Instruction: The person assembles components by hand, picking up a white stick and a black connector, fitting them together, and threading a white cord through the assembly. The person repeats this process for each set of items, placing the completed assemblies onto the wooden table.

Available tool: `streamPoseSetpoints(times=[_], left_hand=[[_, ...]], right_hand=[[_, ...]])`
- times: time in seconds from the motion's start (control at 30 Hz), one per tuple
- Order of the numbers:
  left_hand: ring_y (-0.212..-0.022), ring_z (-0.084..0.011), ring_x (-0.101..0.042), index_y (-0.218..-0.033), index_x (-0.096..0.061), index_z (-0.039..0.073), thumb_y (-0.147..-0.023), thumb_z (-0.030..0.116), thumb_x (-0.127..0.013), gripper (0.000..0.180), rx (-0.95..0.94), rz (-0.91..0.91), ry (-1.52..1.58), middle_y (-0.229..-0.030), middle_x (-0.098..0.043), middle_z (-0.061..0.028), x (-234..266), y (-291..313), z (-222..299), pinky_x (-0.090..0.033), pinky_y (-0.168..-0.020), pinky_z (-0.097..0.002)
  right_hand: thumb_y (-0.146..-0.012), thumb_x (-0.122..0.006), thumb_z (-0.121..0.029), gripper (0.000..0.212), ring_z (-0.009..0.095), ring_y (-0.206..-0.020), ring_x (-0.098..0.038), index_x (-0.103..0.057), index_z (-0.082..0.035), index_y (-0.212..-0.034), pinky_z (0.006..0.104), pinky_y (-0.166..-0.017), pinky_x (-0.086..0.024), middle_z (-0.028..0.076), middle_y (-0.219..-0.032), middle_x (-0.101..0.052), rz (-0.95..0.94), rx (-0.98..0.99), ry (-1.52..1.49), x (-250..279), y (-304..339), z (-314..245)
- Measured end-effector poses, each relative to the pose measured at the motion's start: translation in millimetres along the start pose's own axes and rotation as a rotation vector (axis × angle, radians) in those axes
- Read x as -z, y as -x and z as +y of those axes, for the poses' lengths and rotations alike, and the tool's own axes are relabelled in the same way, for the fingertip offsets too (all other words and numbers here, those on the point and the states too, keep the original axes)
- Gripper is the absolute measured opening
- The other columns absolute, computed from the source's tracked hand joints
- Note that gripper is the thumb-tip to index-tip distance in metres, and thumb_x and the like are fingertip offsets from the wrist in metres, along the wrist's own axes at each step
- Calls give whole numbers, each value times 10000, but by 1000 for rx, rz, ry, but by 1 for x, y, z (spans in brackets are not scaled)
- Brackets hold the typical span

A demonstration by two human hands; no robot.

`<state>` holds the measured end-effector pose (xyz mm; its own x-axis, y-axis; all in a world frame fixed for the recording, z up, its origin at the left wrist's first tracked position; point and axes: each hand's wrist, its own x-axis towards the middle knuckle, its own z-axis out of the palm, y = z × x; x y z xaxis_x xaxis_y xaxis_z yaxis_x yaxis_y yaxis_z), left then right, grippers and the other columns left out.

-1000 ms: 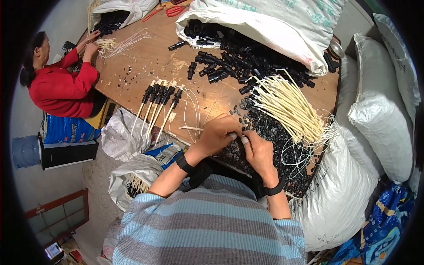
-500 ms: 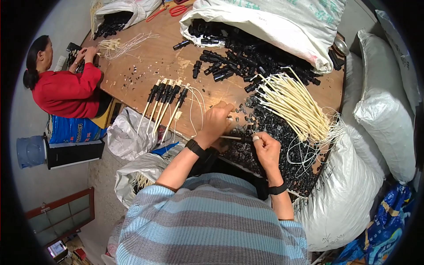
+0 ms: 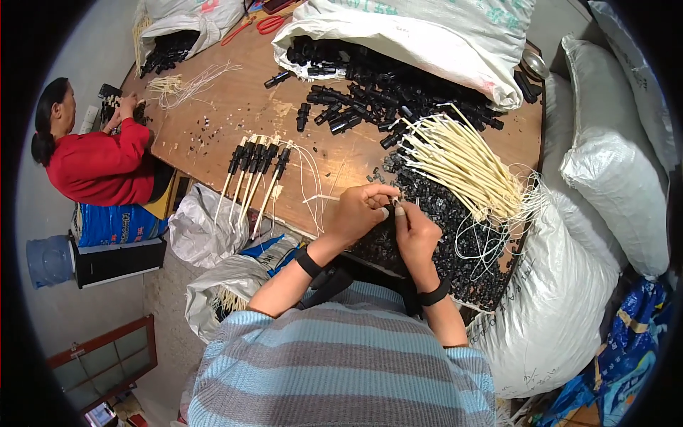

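Note:
Over the near part of the table my two hands meet, fingertips almost touching. My left hand (image 3: 358, 213) is closed in a pinch, and what it pinches is too small to make out. Its thumb and forefinger point toward my right hand (image 3: 418, 233), whose thumb and fingers are closed on a black plastic fitting, largely hidden by the hands. A thin cream rod (image 3: 321, 198) shows just left of my left hand. Small black clips (image 3: 466, 245) lie heaped under and beside my right hand. Several cream rods with black fittings (image 3: 261, 158) rest side by side to the left, over the table edge.
Beyond the clips lies a bundle of cream rods (image 3: 462, 164) with loose white strings. Black fittings (image 3: 363, 99) spill from a white woven sack (image 3: 427, 35). Full sacks (image 3: 555, 313) crowd the right. A person in red (image 3: 99, 160) works at the far left. Red scissors (image 3: 270, 25) lie at the back.
My left hand has moved right and down to meet my right hand, which has shifted slightly up and left. The black fitting, visible before, is now mostly covered. The whole view has shifted a little.

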<state>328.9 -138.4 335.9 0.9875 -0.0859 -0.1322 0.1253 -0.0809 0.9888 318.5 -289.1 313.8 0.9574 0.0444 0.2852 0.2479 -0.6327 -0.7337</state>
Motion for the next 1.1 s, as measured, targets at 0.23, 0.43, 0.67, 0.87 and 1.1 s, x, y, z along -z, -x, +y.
streamPoseSetpoints(times=[0.23, 0.43, 0.67, 0.87, 1.1], left_hand=[[-689, -34, -544, -813, -692, 7, -698, -98, -614, 174, -99, 49, -214, -766, -613, 13, 9, -4, -3, -435, -601, -183], [-707, -88, -611, -796, -685, -10, -674, -97, -622, 163, -214, 99, -266, -770, -634, -41, 11, -4, 2, -483, -615, -221], [-726, -170, -674, -821, -706, 8, -661, -85, -644, 194, -285, 99, -404, -801, -689, -88, 8, -1, 8, -531, -649, -259], [-740, -200, -675, -804, -701, 10, -650, -74, -648, 184, -300, 125, -452, -793, -690, -90, 7, -2, 8, -528, -658, -279], [-815, -284, -667, -983, -668, 39, -646, -46, -641, 349, -506, -87, -351, -868, -679, -111, 11, -1, 26, -532, -735, -343]], right_hand=[[-830, -687, -78, 120, 234, -492, -578, -672, -61, -947, 337, -457, -433, 95, -686, -624, 11, 197, -7, 7, 1, -10], [-830, -693, -12, 100, -5, -552, -408, -687, -36, -926, 201, -491, -342, -76, -599, -472, -214, -396, -829, 21, -6, -17], [-764, -704, -29, 89, 133, -448, -470, -683, -48, -848, 274, -456, -387, 44, -517, -473, -106, -19, -236, 20, -7, -12], [-764, -696, -26, 113, 107, -442, -465, -666, -46, -871, 251, -452, -381, 19, -528, -501, -162, 101, -232, 21, -2, -12], [-859, -655, -61, 142, -6, -525, -382, -621, 14, -974, 167, -473, -287, -40, -730, -579, -294, -593, -1558, 43, -12, 8]])
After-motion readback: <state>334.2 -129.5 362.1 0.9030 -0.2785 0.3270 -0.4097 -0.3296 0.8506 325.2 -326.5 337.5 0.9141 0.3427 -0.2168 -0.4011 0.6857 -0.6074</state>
